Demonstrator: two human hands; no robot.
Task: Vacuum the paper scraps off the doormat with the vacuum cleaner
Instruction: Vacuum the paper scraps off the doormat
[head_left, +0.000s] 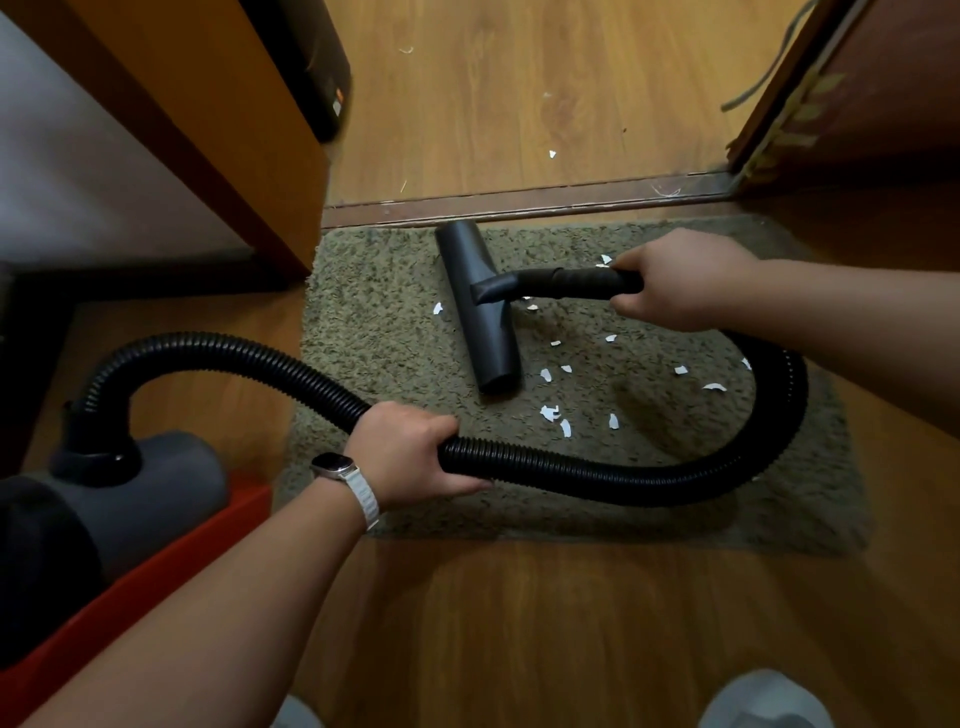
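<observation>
A shaggy olive doormat (395, 332) lies on the wooden floor in front of a door sill. Several white paper scraps (553, 414) are scattered over its middle and right part. The dark grey floor nozzle (475, 306) of the vacuum lies on the mat, left of most scraps. My right hand (680, 280) grips the black handle tube (576, 282) joined to the nozzle. My left hand (415, 452), with a white watch on the wrist, grips the black ribbed hose (649, 480), which loops across the mat. The grey and red vacuum body (140, 499) sits at the lower left.
A wooden cabinet side (218, 130) stands at the left, close to the mat's corner. The dark door sill (519, 200) runs along the mat's far edge, with a door (852, 88) at the right. A few scraps (552, 154) lie on the floor beyond the sill.
</observation>
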